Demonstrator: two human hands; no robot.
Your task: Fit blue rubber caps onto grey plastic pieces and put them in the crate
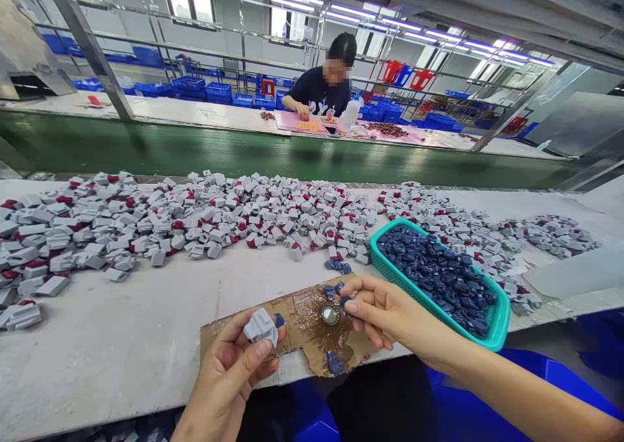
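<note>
Block (pixel 259 327), grey plastic, in left grip (pixel 225 380)

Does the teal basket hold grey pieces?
No, the teal basket is filled with dark blue pieces, while the grey pieces lie heaped on the bench.

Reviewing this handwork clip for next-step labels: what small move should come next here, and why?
Probably lower the small dark-blue piece in the right hand to the round metal-rimmed dish on the brown-stained cardboard sheet: it hangs just beside that dish, while the left hand holds up a grey-white plastic block.
</note>
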